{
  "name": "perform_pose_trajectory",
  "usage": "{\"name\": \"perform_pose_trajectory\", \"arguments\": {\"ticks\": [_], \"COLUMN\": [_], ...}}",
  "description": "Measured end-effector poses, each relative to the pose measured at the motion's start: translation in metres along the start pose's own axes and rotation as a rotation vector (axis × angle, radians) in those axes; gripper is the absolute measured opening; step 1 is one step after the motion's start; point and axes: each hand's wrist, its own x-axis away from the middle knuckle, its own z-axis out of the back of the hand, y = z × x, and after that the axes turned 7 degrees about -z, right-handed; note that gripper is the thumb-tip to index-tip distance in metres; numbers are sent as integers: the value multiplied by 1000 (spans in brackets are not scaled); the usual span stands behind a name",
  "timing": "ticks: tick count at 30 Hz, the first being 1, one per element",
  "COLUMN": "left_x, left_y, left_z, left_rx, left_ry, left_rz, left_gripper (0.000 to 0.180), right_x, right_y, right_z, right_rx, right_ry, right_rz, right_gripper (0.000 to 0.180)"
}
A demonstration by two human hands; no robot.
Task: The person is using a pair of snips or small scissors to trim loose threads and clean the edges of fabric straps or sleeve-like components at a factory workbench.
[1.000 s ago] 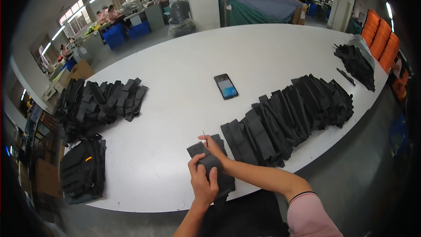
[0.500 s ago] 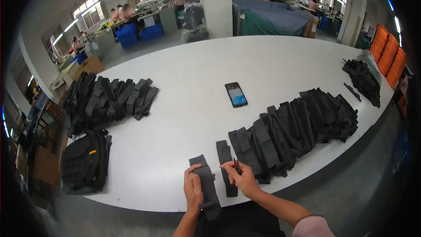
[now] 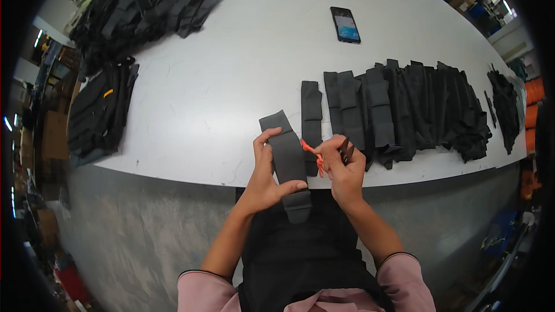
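Here's the left hand [image 3: 263,184] gripping a dark fabric strip [image 3: 287,153], thumb across its lower part, slanting over the tabletop's [image 3: 231,110] near edge! Just beside it, the right hand [image 3: 342,172] curls around a small dark tool [image 3: 347,151], orange cord [image 3: 320,165] at its fingertips, the bunched strips [image 3: 413,110] lying beyond.

Beyond short pink fabric sleeves with dark edging [image 3: 406,280], the person's bare left forearm [image 3: 231,240] slants toward 1 o'clock and the right forearm [image 3: 374,234] toward 11 o'clock. The left hand [image 3: 265,180] grips, thumb [image 3: 296,187] stretched toward 3 o'clock; the right hand [image 3: 345,176] is curled closed, knuckles bent.
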Motion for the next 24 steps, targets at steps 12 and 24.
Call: {"name": "perform_pose_trajectory", "arguments": {"ticks": [12,24], "left_x": [10,-1], "left_y": [-11,-39], "left_z": [13,11], "left_rx": [229,159], "left_ry": [77,364], "left_rz": [67,201], "left_gripper": [55,40], "right_x": [-10,21], "right_y": [7,30], "right_z": [-20,-3], "right_rx": [553,377], "right_ry": [-167,-285], "right_rz": [88,-422], "right_gripper": [12,16]}}
